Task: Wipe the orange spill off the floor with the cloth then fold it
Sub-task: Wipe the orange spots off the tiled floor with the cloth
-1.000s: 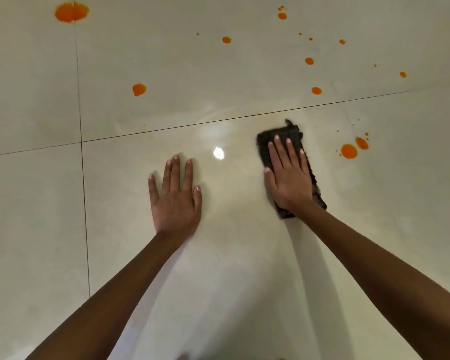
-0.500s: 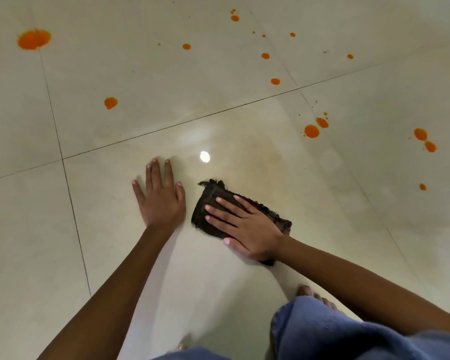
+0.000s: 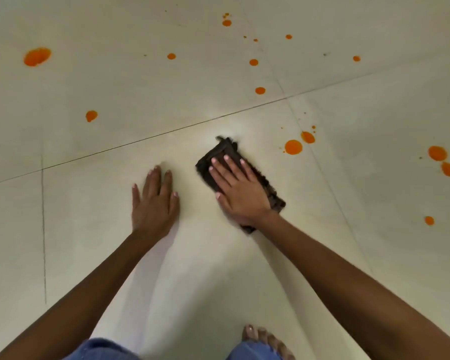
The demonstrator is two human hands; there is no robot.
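A: Where is the cloth point(image 3: 220, 155)?
B: On the pale floor point(image 3: 89, 203), a dark folded pad lying aslant under the right hand point(image 3: 240, 194), just below a tile seam.
A: And that hand's fingers point(image 3: 231, 167)?
B: Straight and slightly fanned, pressed flat on top of the cloth; nothing is pinched or gripped.
A: The left hand point(image 3: 153, 203)?
B: Palm down on bare tile just beside the cloth, fingers laid out flat and close together, holding nothing.
A: The orange spill point(image 3: 293, 147)?
B: Drops scattered across the tiles beyond and to the right; the nearest pair sits near the cloth's far end, not touching it. A bare foot point(image 3: 264, 339) shows at the bottom edge.
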